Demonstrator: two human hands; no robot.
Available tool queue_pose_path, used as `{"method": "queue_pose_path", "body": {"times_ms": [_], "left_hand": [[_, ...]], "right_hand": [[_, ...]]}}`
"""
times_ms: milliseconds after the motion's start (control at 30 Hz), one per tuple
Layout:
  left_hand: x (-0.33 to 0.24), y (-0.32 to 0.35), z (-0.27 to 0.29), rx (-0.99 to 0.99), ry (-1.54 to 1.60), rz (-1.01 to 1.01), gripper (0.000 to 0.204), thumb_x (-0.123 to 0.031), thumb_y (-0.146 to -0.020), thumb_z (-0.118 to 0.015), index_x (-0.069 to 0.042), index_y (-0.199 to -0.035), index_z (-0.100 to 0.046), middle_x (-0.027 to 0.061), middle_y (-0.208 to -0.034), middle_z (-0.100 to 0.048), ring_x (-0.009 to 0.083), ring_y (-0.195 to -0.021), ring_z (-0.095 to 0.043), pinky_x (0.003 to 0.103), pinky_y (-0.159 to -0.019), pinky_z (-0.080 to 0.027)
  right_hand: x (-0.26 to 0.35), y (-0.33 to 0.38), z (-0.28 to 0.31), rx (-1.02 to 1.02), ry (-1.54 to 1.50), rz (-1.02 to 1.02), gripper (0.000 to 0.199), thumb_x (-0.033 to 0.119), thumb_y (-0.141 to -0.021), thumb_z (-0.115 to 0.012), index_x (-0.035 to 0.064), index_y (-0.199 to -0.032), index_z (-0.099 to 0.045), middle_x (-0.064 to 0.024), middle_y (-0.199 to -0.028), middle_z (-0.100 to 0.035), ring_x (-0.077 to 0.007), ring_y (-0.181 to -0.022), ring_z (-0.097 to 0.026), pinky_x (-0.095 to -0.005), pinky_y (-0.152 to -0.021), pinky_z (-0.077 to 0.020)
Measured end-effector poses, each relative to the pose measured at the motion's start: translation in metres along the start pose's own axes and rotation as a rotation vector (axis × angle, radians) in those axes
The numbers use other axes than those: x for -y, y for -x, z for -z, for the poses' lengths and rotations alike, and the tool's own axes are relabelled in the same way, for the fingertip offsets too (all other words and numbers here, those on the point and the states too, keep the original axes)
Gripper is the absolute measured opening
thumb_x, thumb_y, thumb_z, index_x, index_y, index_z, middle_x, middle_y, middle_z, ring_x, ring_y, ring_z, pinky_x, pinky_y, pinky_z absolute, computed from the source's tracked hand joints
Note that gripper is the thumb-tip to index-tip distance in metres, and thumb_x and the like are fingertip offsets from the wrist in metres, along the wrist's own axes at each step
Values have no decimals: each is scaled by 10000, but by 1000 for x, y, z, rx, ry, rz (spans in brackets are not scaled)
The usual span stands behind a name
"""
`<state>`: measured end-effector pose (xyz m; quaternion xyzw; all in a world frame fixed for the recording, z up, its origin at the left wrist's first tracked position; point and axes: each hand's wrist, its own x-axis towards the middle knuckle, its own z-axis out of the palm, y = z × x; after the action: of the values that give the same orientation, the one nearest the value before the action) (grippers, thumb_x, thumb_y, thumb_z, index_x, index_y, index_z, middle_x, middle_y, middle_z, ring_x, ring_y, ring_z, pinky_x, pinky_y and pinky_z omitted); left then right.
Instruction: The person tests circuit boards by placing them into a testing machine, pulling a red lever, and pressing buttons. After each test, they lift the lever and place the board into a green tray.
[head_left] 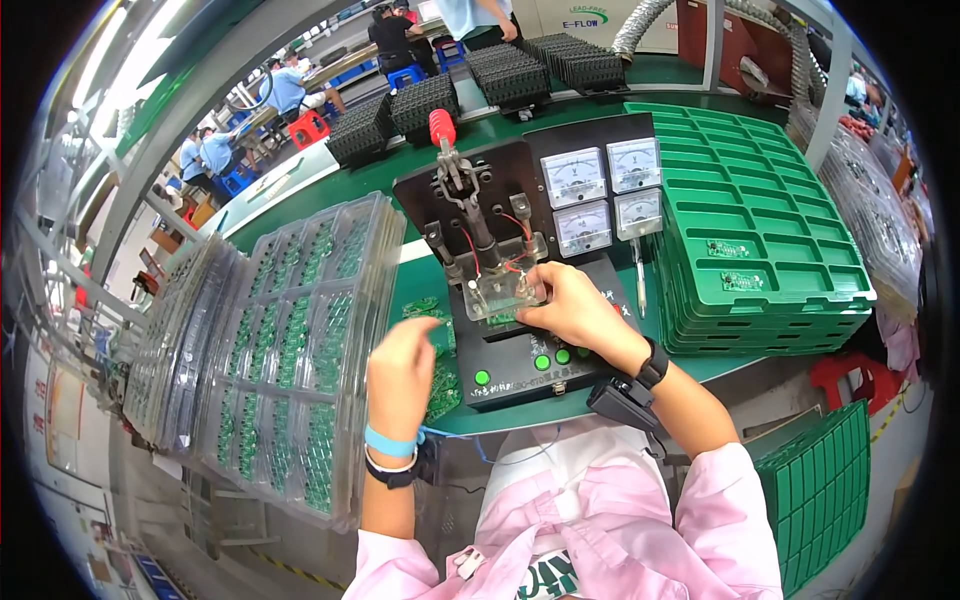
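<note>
Far left there's a leaning stack of clear blister trays point(290, 350) packed with small green circuit boards. Left hand point(400, 375) hovers just beside them, over a loose pile of the same boards point(432, 345) on the green bench; fingers look curled, but I can't tell if it's actually pinching one. In the middle sits the black test fixture point(520, 330) with a red-knobbed toggle clamp point(443, 130) standing up, green buttons along the front and four analog meters point(605, 195) behind. Right hand point(565, 305) is at the clear nest plate point(505, 290), fingertips closed on a small board there. Looks like the seating step to me. Next move probably needs the board flat in the nest, fingers clear, then the clamp down. Far right, stacked green trays point(760, 240) hold two boards.
</note>
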<state>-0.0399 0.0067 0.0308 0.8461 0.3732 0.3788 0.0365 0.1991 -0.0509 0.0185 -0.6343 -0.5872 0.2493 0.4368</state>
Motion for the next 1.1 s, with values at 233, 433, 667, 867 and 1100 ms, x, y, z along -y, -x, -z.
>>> {"method": "queue_pose_path", "body": {"times_ms": [233, 433, 667, 867, 1100], "left_hand": [[-43, 4, -39, 151, -3, -436, 344, 26, -793, -599, 26, -1134, -641, 184, -1083, -678, 317, -1048, -663, 385, -876, -546], [-47, 2, -54, 239, -15, -422, 379, -54, -822, -633, 49, -1186, -603, 189, -1185, -634, 325, -1124, -611, 399, -967, -491], [-66, 0, -51, 360, 77, -375, 579, -241, -810, -732, 54, -1266, -531, 221, -1293, -540, 387, -1205, -514, 441, -1036, -412], [-77, -1, -51, 432, 53, -304, 800, -407, -745, -788, 59, -1308, -464, 228, -1322, -479, 405, -1239, -458, 463, -1060, -372], [-78, -2, -47, 463, 8, -323, 845, -441, -730, -794, 59, -1317, -450, 242, -1360, -450, 410, -1265, -440, 468, -1071, -356]], "right_hand": [[2, 44, 22, -301, 127, 199, 209, 30, -783, -711, -6, -941, -579, -93, -797, -611, -213, -636, -576, -321, -622, -483], [38, 105, 90, -385, 204, 281, 144, -13, -815, -676, 7, -944, -615, -77, -790, -623, -177, -628, -580, -290, -582, -462], [-25, 55, 216, -473, 286, 43, 130, 35, -857, -648, -19, -969, -609, -12, -802, -615, -71, -663, -551, -229, -595, -451], [-41, 48, 243, -382, 314, -182, 182, 68, -853, -655, -14, -1011, -620, -47, -933, -646, -123, -719, -579, -283, -647, -482], [-34, 79, 228, -271, 519, 146, 185, 70, -834, -660, 2, -1001, -621, -120, -1069, -654, -266, -912, -620, -355, -814, -490]]}}
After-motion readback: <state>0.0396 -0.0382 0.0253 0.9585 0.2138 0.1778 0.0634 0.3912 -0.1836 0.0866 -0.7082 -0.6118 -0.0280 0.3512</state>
